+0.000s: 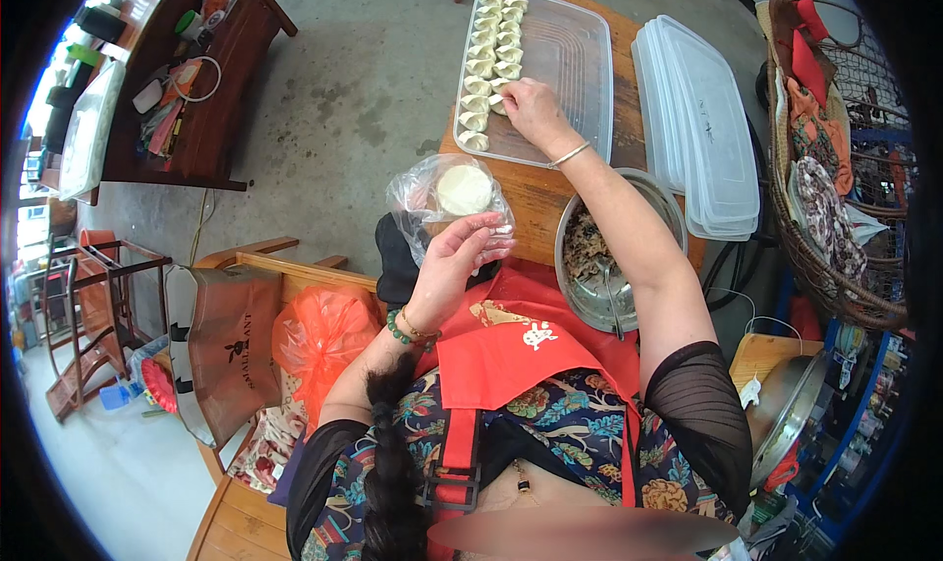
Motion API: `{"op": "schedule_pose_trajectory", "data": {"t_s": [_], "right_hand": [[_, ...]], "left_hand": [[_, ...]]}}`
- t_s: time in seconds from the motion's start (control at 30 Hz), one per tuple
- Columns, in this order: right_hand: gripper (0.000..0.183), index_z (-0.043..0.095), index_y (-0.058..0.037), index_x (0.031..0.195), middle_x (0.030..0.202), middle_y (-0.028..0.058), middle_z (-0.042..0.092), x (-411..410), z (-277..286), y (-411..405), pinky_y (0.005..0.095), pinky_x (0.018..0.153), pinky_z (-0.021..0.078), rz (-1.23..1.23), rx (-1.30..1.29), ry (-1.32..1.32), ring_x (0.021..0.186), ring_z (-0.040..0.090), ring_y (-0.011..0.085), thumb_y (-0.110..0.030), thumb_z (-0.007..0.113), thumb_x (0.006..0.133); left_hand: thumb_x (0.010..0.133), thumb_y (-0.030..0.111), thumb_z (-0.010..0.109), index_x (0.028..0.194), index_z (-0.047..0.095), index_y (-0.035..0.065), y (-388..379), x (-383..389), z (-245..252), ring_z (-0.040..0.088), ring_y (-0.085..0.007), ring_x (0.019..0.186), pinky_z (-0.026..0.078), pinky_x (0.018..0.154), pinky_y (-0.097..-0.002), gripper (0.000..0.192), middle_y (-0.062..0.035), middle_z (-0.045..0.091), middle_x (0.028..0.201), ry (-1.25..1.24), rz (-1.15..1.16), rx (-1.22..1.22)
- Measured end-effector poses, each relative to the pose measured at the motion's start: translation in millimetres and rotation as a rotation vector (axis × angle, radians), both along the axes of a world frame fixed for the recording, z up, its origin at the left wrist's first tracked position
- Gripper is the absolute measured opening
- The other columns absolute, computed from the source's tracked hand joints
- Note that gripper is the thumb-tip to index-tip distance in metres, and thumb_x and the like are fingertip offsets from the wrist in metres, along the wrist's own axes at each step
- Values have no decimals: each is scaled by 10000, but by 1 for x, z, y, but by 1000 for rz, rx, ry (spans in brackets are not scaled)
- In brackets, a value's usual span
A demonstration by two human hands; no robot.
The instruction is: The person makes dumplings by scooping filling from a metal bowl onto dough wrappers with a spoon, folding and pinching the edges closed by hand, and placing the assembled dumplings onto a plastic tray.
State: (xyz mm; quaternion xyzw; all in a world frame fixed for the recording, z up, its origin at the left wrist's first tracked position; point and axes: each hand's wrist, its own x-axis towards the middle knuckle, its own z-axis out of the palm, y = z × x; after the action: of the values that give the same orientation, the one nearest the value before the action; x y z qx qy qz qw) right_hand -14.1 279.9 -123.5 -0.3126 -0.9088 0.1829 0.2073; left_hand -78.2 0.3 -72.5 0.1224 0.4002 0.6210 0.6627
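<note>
My right hand (pixel 536 115) pinches a folded dumpling (pixel 498 107) between thumb and fingers, low over a clear plastic tray (pixel 571 82). Two columns of pale folded dumplings (pixel 480 67) line the tray's left side; the pinched one is at the near end of the shorter right column. My left hand (pixel 464 251) is raised with flour on its loosely curled fingers, and nothing shows in it. Just beyond it, a stack of round dough wrappers (pixel 464 189) lies in a clear plastic bag (pixel 412 185). Below my right forearm sits a metal bowl (pixel 567 288) of dark minced filling (pixel 587 244) with a spoon (pixel 613 299).
Stacked plastic lids (pixel 700 119) lie right of the tray, beside the wooden table (pixel 532 218). A wicker basket chair (pixel 803 266) with cloths is at the far right. On the left are an orange plastic bag (pixel 324 332), a brown carrier bag (pixel 225 347) and a dark wooden cabinet (pixel 236 67).
</note>
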Motion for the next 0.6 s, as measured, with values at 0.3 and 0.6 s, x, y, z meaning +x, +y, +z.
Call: {"op": "schedule_pose_trajectory", "data": {"t_s": [0.3,0.6], "right_hand": [[136,682,-21,946,897,193,676,13,38,-35,454,788,536,25,63,43,867,662,379,-116,643,858],[153,711,-61,904,804,157,697,21,55,-164,442,675,555,738,-166,-239,777,695,349,-176,624,853]], "left_hand": [[1044,105,478,1314,521,-49,-22,-1,4,656,-234,1098,539,953,-342,313,-153,642,1221,14,46,-9],[1027,86,490,1188,553,-35,-61,-10,-14,683,-261,1026,560,914,-361,212,-159,662,1147,84,203,-83]]}}
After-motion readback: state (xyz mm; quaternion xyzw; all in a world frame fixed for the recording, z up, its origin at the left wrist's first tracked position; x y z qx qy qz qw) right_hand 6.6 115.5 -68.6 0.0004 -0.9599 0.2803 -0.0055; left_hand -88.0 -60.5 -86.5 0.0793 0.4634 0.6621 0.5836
